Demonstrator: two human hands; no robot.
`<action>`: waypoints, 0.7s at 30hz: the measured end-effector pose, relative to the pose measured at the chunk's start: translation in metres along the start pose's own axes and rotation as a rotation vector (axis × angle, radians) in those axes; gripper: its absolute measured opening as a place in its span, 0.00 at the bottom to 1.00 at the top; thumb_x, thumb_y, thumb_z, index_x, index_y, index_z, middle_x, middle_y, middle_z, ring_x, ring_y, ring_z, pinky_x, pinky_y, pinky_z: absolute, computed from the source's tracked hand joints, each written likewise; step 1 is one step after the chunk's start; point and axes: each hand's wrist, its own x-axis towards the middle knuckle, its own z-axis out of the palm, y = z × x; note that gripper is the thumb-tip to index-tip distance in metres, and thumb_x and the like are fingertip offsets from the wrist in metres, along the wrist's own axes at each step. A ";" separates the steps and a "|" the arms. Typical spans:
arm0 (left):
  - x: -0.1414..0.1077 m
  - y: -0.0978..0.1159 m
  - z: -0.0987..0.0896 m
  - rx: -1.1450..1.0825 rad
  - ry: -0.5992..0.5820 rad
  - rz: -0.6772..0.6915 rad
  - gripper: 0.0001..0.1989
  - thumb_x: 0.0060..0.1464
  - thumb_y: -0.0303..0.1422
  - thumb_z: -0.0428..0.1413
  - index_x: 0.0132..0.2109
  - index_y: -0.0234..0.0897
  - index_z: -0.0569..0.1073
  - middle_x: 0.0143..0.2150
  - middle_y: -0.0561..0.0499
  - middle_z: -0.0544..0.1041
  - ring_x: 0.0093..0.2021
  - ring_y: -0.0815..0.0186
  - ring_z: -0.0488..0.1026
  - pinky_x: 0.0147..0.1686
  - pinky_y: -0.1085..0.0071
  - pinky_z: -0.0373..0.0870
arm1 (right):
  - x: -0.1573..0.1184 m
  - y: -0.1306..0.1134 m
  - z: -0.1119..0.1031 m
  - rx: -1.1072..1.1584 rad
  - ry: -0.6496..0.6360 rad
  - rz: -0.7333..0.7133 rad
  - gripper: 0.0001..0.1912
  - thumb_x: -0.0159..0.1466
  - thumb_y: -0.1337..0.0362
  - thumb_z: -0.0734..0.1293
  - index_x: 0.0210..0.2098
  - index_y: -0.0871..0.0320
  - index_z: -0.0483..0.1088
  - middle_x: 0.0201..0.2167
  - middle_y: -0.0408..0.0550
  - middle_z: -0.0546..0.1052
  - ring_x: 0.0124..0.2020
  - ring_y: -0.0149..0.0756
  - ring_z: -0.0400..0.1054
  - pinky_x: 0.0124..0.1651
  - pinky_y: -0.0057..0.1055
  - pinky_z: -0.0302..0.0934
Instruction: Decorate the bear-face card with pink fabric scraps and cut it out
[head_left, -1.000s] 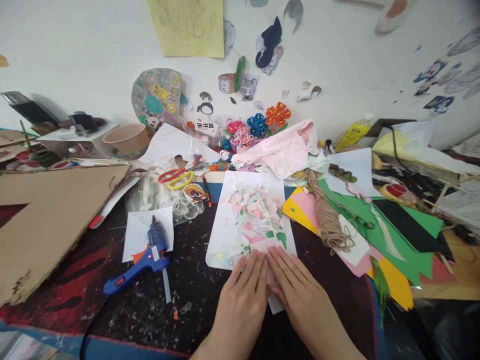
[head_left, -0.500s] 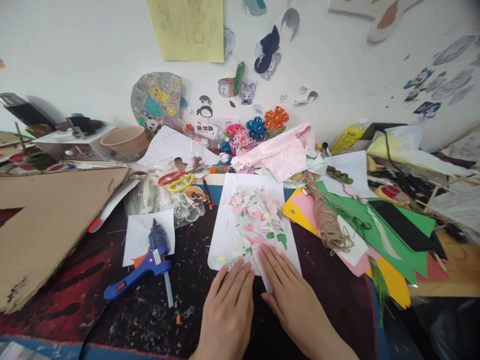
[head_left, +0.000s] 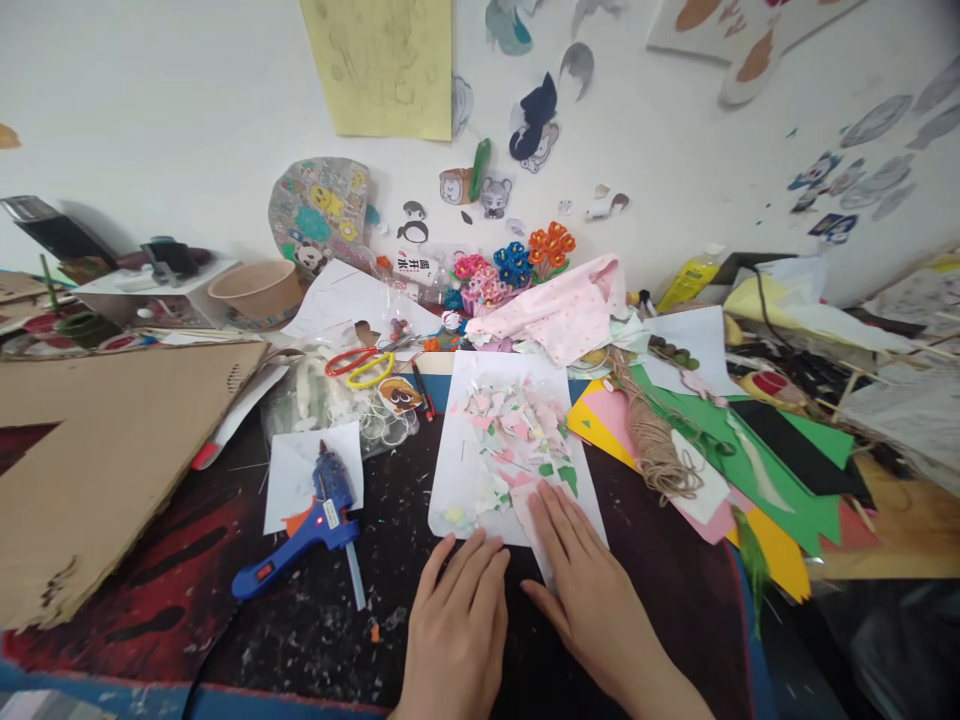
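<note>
On the dark tabletop lies a white sheet of paper (head_left: 455, 455) strewn with pink, green and white paper scraps (head_left: 523, 425). My right hand (head_left: 581, 575) rests palm down at the sheet's lower right, fingers stretched out over a pale pink piece (head_left: 529, 505) that it partly hides. Just off the sheet's lower edge is my left hand (head_left: 459, 610), back upward, its fingers extended and lying side by side. I see nothing held in it. A clear layer seems to cover some of the scraps, but I cannot tell what it is.
A blue glue gun (head_left: 315, 530) lies on a small white paper (head_left: 289, 465) at left, near scissors (head_left: 360, 366) and a cut cardboard sheet (head_left: 112, 480). Twine (head_left: 652, 440) and coloured paper (head_left: 787, 430) lie at right. Pink cloth (head_left: 559, 315) and flowers (head_left: 517, 265) are behind.
My left hand has drawn back slightly from the sheet's lower edge. My right hand stays flat on the pale pink piece. The whole view has shifted a little.
</note>
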 end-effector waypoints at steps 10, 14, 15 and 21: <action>0.000 -0.002 0.002 0.007 -0.014 -0.001 0.14 0.62 0.21 0.49 0.48 0.34 0.76 0.48 0.50 0.82 0.52 0.65 0.77 0.63 0.66 0.55 | 0.000 0.002 -0.001 -0.006 -0.068 -0.113 0.36 0.68 0.60 0.59 0.71 0.68 0.46 0.71 0.57 0.52 0.71 0.46 0.48 0.65 0.43 0.60; 0.010 -0.006 0.009 0.109 -0.032 0.036 0.15 0.63 0.21 0.48 0.52 0.33 0.75 0.53 0.48 0.79 0.56 0.61 0.75 0.62 0.62 0.59 | 0.001 0.000 0.002 -0.009 -0.022 -0.107 0.36 0.67 0.60 0.60 0.70 0.69 0.47 0.70 0.60 0.53 0.70 0.49 0.48 0.64 0.46 0.60; 0.014 -0.008 0.012 0.151 -0.041 0.046 0.16 0.63 0.22 0.48 0.53 0.32 0.74 0.55 0.46 0.78 0.57 0.60 0.74 0.61 0.60 0.61 | 0.000 -0.002 0.004 -0.013 0.000 -0.091 0.37 0.67 0.59 0.60 0.70 0.69 0.46 0.70 0.61 0.54 0.70 0.50 0.49 0.64 0.47 0.61; 0.023 -0.014 0.024 0.293 -0.103 0.103 0.15 0.64 0.25 0.48 0.55 0.28 0.73 0.55 0.41 0.78 0.55 0.56 0.75 0.56 0.56 0.69 | -0.007 -0.015 0.012 -0.036 0.127 0.108 0.42 0.66 0.54 0.62 0.70 0.74 0.45 0.68 0.71 0.55 0.69 0.58 0.51 0.61 0.51 0.62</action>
